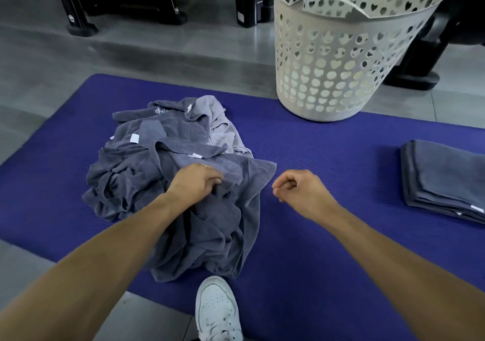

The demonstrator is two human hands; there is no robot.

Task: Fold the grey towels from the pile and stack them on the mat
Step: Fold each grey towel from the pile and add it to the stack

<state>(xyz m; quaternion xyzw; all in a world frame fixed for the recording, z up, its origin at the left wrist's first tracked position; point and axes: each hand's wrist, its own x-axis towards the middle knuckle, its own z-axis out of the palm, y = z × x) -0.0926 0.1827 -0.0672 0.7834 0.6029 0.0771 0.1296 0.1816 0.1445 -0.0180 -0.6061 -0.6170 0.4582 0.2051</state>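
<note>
A loose pile of grey towels (pixel 168 172) lies on the left half of the blue mat (pixel 315 235). My left hand (pixel 195 180) reaches into the near side of the pile, and its curled fingers grip a fold of a dark grey towel (pixel 223 225) that trails toward me. To the right of the pile, my right hand (pixel 299 187) hovers over bare mat with its fingers curled and nothing in it. A stack of folded grey towels (pixel 443 180) rests on the mat at the right edge of the view.
A white laundry basket (pixel 338 60) with heart-shaped holes stands at the mat's far edge, right of centre. My white shoe (pixel 217 312) rests at the mat's near edge. Black equipment legs (pixel 78 12) stand on the grey floor behind.
</note>
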